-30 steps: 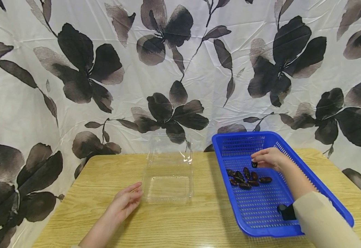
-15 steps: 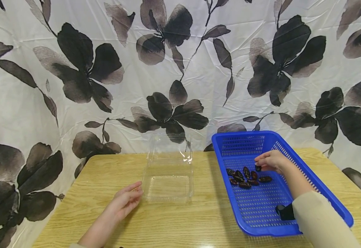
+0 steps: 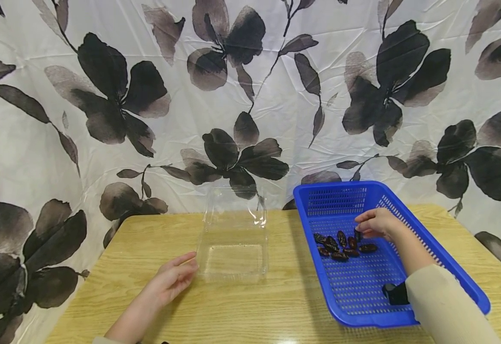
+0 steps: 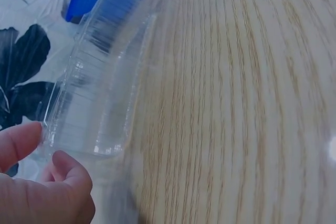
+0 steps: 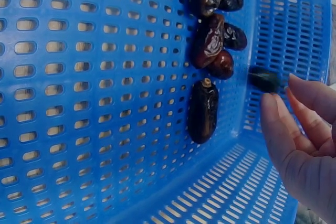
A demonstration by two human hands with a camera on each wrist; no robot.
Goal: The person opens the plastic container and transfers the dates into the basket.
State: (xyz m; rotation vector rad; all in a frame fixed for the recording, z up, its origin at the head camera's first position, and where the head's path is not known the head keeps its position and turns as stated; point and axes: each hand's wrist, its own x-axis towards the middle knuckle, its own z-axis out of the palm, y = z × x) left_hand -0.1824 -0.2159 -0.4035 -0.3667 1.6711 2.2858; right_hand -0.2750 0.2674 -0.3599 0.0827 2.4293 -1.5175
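Observation:
My right hand [image 3: 378,223] is inside the blue plastic basket [image 3: 452,282], pinching a dark date [image 5: 264,78] at its fingertips. Below and to the left, several brown dates [image 3: 340,256] lie in a loose cluster on the basket floor. A single date [image 5: 203,111] sits somewhat apart from them in the right wrist view. My left hand [image 3: 170,282] rests at the left edge of a clear plastic clamshell container [image 3: 235,260], fingers fairly straight and touching its rim. The container's lid [image 3: 236,208] stands raised at the back; no contents show inside it.
A wooden table [image 3: 233,315] carries the container and the basket, which stands on the right. Behind the table hangs a white curtain [image 3: 164,43] with dark flowers. A black wrist device [image 3: 397,293] shows at my right sleeve.
My right hand has shifted slightly right and down with the date, which now looks more upright. My left hand and the container have stayed in place.

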